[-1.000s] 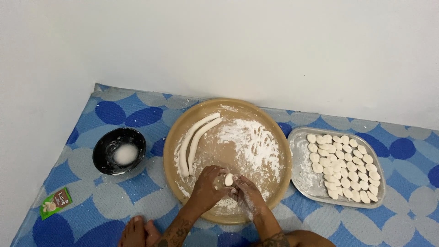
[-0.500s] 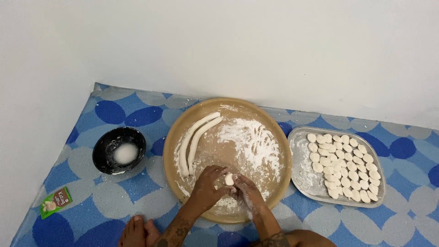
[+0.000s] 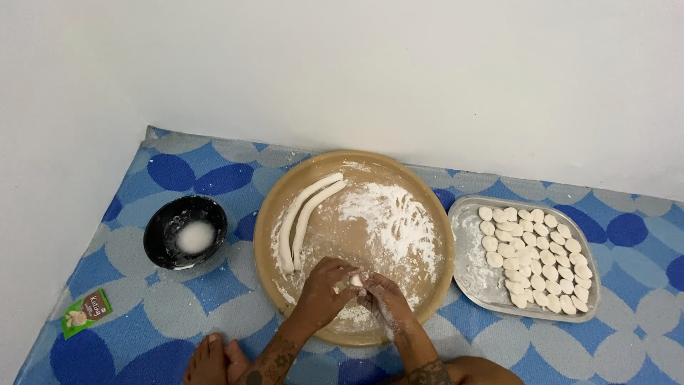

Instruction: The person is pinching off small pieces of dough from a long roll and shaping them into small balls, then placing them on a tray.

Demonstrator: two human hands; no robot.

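On the floured round board (image 3: 399, 178), left hand (image 3: 322, 289) and right hand (image 3: 385, 296) together pinch a dough piece (image 3: 356, 280).

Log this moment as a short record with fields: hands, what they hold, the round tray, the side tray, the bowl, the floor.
left hand: over the near part of the round tray, fingers pinching a small dough piece
right hand: floury, meeting the left on the same piece
round tray: tan, dusted with flour, two dough ropes on its left side
side tray: metal, rows of small shaped dough pieces
bowl: black, white powder inside
floor: blue patterned mat, green packet at left
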